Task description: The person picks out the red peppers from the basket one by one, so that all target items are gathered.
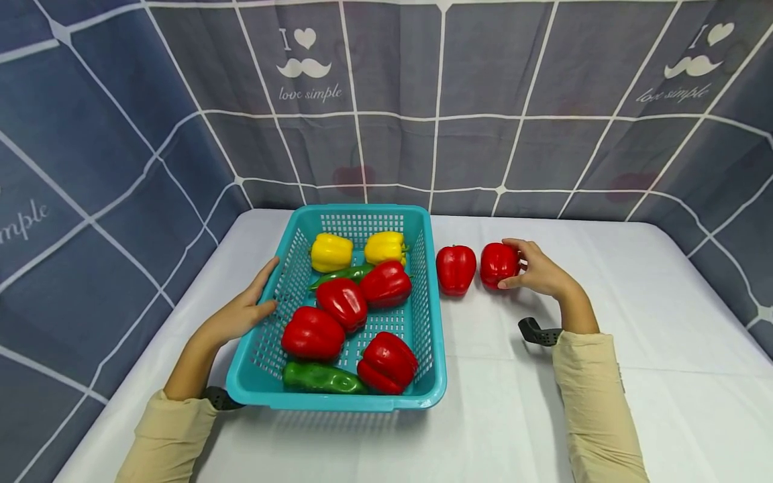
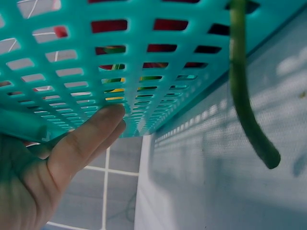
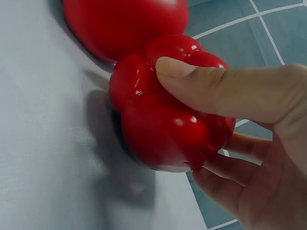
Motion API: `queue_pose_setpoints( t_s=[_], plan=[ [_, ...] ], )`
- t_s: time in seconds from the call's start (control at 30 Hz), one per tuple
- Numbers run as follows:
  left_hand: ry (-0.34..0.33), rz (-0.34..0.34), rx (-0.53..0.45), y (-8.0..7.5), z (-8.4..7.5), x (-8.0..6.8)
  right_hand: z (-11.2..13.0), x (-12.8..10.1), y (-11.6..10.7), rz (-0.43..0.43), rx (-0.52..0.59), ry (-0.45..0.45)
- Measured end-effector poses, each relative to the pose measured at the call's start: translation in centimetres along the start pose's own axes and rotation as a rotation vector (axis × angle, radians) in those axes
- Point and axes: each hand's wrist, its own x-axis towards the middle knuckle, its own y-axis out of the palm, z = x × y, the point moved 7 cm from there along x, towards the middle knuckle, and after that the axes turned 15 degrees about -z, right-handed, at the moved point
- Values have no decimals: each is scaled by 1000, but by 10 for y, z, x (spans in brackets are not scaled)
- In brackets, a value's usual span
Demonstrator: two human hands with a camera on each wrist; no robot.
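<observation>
A turquoise plastic basket [image 1: 439, 322] with slotted walls stands on the white table. Inside lie two yellow bell peppers [image 1: 331, 253], several red bell peppers [image 1: 313, 333] and two long green peppers [image 1: 323, 378]. My left hand [image 1: 241, 312] touches the basket's left side, its fingers extended along the slotted outer wall [image 2: 158, 43] in the left wrist view. With thumb and fingers round it, my right hand [image 1: 540, 270] grips a red bell pepper [image 3: 168, 129] to the right of the basket. Another red bell pepper [image 1: 455, 270] sits between that one and the basket.
Grey checked cloth [image 1: 392, 154] hangs behind and at both sides of the white table [image 1: 501, 416]. In the left wrist view, a green stem [image 2: 244, 91] sticks out through the basket wall. Black wrist straps [image 1: 539, 332] are on both arms.
</observation>
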Motion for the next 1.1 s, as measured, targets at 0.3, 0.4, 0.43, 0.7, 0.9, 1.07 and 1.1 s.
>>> queue_pose_setpoints(
  t_s=[0.3,0.4,0.43,0.7,0.9,1.07,1.1],
  plan=[
    [0,0,-7,0,2,1,0,0,2,3,12,-18],
    [-3,2,-8,0,2,0,-1,0,2,11,-4,-23],
    [-2,3,-7,0,1,0,-1,-1,2,14,-6,-23],
    [9,-2,-14,-2,-3,0,3,-2,-1,34,-10,-30],
    [2,2,-6,-1,-2,-1,7,-3,-5,25,-69,-44],
    [-3,7,-13,-1,-2,0,28,-4,-13,-28,-145,-127],
    [-5,7,-13,-1,-2,0,34,-5,-13,-35,-144,-144]
  ],
)
